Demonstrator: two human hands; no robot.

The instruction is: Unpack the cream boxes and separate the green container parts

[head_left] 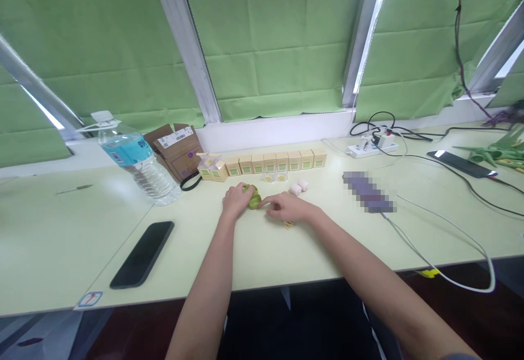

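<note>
My left hand [235, 200] is closed around a small green round case [254, 201] on the table, which looks like two round halves standing apart. The fingers partly hide its far half. My right hand [286, 207] comes in from the right, index finger stretched out to the near half of the case and the other fingers curled loosely. Nothing shows in that hand. Beside it lie two pale pink rolls [298, 187], and a thin yellow loop of cord [289, 225] sticks out below it. Two small clear containers [275, 176] with yellow marks stand just beyond.
A row of small tan boxes [270, 162] lines the back, with a larger tan box [212, 167] at its left end. An opened brown carton [180, 152], a water bottle [137, 158] and a black phone [142, 254] are left. Cables and a power strip [372, 148] lie right.
</note>
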